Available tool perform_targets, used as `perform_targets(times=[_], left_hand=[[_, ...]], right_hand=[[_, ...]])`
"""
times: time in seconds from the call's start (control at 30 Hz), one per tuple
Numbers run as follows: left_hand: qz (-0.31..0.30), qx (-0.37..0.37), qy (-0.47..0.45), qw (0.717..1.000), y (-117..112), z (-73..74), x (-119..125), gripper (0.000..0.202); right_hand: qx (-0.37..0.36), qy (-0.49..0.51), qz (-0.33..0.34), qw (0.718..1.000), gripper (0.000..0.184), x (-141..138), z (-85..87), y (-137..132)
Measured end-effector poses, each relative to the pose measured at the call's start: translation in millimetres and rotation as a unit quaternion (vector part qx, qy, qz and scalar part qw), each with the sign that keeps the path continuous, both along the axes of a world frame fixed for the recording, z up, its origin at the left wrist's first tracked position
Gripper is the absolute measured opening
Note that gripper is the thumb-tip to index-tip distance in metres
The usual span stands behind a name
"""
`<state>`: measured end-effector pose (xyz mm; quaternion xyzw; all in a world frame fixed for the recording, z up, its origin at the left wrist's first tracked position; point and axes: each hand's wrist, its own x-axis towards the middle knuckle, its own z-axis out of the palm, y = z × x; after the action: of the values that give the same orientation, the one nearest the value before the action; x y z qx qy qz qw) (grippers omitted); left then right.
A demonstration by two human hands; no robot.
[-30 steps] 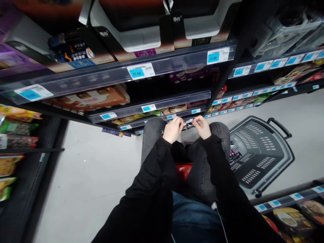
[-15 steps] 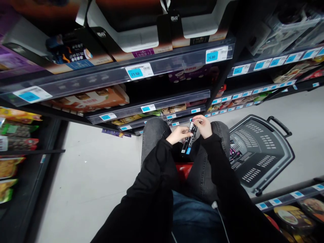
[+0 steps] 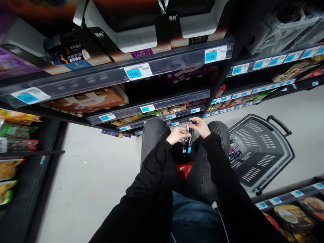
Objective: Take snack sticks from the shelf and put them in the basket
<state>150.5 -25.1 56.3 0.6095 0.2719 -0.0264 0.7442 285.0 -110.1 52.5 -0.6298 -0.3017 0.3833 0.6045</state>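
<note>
Between my knees, both hands hold slim black stick packets point(image 3: 187, 145) with white print and a blue patch near the lower end; how many there are I cannot tell. My left hand point(image 3: 177, 135) pinches them from the left, around the middle, with thumb and fingers closed. At their upper end, the fingers of my right hand point(image 3: 201, 127) are closed on them, with the thumb across the front. The packets stand lengthwise, tilted slightly to the right at the top.
A dark grey shopping basket point(image 3: 272, 146) with small black and pink packs point(image 3: 235, 153) stands right of my legs. Ahead, a shelf rail point(image 3: 177, 64) with price tags runs below open display boxes point(image 3: 141, 38). Bagged goods point(image 3: 19, 145) fill shelves left; round tubs point(image 3: 292, 216) sit lower right.
The stick packets have turned slightly more upright and face me more. My right hand has shifted a little left at their upper end; the left hand keeps its hold.
</note>
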Motion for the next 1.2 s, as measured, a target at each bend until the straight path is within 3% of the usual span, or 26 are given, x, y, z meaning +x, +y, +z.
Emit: perform_targets(times=[0.17,0.3,0.43,0.53,0.63,0.77,0.9,1.03,1.2], left_hand=[[-0.022,0.004,-0.002,1.000,-2,4.3,3,0.038],[-0.044,-0.019,0.002,0.999,-4,9.2,2,0.035],[-0.026,-0.043,-0.005,0.999,-6,11.2,2,0.036],[0.027,-0.058,-0.023,0.998,-5,7.6,3,0.042],[0.124,-0.063,-0.058,0.989,0,1.3,4,0.048],[0.258,-0.057,-0.103,0.959,9,-4.9,2,0.047],[0.335,-0.056,-0.129,0.932,13,-7.7,1,0.040],[0.385,-0.073,-0.154,0.907,14,-9.1,1,0.037],[0.419,-0.093,-0.176,0.886,19,-6.9,2,0.035]], right_hand=[[-0.003,-0.037,-0.030,0.999,0.021,1,2.9,-2],[-0.013,-0.058,-0.039,0.998,0.030,-2,5.8,-3],[-0.020,-0.061,-0.041,0.997,0.037,-4,6.5,-2],[-0.012,-0.056,-0.033,0.998,0.035,-5,4.9,1],[-0.019,-0.043,-0.002,0.999,0.040,-9,-0.8,2],[-0.049,-0.032,0.072,0.996,0.035,-15,-10.0,1],[-0.067,-0.013,0.127,0.990,0.033,-16,-10.7,1],[-0.075,-0.002,0.118,0.990,0.030,-15,-3.2,2],[-0.080,0.005,0.046,0.996,0.029,-16,4.7,2]])
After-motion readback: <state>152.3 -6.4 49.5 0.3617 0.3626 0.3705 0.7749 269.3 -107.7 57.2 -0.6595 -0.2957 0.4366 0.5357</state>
